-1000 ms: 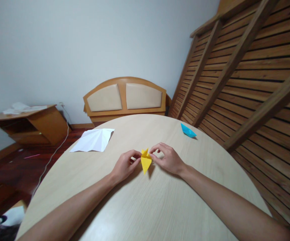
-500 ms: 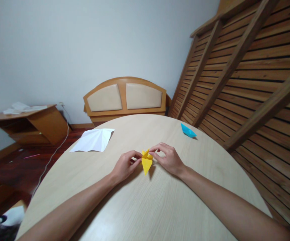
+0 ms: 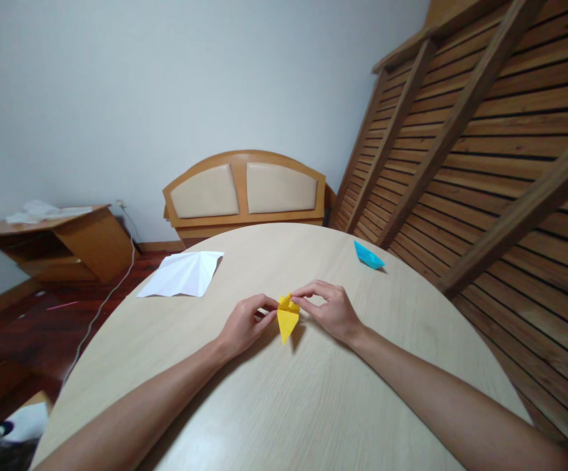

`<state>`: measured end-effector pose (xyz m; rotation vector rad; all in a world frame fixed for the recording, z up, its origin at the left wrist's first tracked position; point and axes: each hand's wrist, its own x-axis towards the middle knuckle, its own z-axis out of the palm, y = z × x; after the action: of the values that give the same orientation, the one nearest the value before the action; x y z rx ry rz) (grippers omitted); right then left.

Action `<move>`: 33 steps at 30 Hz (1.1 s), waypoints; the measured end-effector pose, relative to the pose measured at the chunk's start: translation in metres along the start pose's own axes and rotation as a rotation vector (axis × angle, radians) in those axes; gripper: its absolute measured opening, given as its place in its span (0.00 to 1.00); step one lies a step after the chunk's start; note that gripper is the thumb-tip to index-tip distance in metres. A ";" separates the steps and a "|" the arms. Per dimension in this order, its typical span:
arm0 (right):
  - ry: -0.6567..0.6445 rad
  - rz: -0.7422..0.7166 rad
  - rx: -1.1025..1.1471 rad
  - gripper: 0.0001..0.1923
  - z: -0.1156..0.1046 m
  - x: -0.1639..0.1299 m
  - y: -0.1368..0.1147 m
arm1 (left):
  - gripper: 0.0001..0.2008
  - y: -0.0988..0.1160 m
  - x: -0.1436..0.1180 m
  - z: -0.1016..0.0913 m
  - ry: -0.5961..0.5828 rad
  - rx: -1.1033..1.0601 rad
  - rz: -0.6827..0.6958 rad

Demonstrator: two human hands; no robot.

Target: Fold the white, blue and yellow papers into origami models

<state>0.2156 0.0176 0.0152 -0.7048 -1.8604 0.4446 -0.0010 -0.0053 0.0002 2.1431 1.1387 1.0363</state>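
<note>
A small piece of folded yellow origami paper (image 3: 288, 319) is held just above the middle of the table, one pointed end toward me. My left hand (image 3: 248, 323) pinches its left edge between thumb and fingers. From the other side, my right hand (image 3: 328, 309) grips the upper right part with thumb and fingertips. The fingertips hide some of the upper folds. Farther off to the right lies a blue folded paper boat (image 3: 369, 256). A creased white sheet of paper (image 3: 183, 274) rests on the left part of the table.
The round pale wooden table (image 3: 284, 405) fills the foreground. Behind it stands a headboard (image 3: 243, 186) with padded panels. Wooden slats (image 3: 461, 163) lean on the right. At left are a low desk (image 3: 85, 245) with papers on it and a white cable (image 3: 105, 301).
The upper flap of the yellow paper now sits slightly lower under my right fingertips. Both hands stay almost in place, and the other papers have not moved.
</note>
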 end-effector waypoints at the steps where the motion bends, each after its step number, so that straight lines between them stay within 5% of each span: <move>1: 0.011 0.011 0.008 0.02 0.000 0.000 0.000 | 0.07 0.000 0.000 0.000 0.000 0.000 0.001; 20: -0.057 -0.218 -0.055 0.08 0.002 -0.001 0.003 | 0.08 0.002 0.001 -0.001 -0.009 -0.022 -0.024; 33: -0.072 -0.162 -0.049 0.03 0.002 -0.003 0.001 | 0.08 0.002 0.001 0.000 -0.031 -0.006 0.001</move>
<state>0.2148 0.0162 0.0121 -0.5718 -1.9843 0.3240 0.0003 -0.0058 0.0023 2.1478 1.1192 1.0016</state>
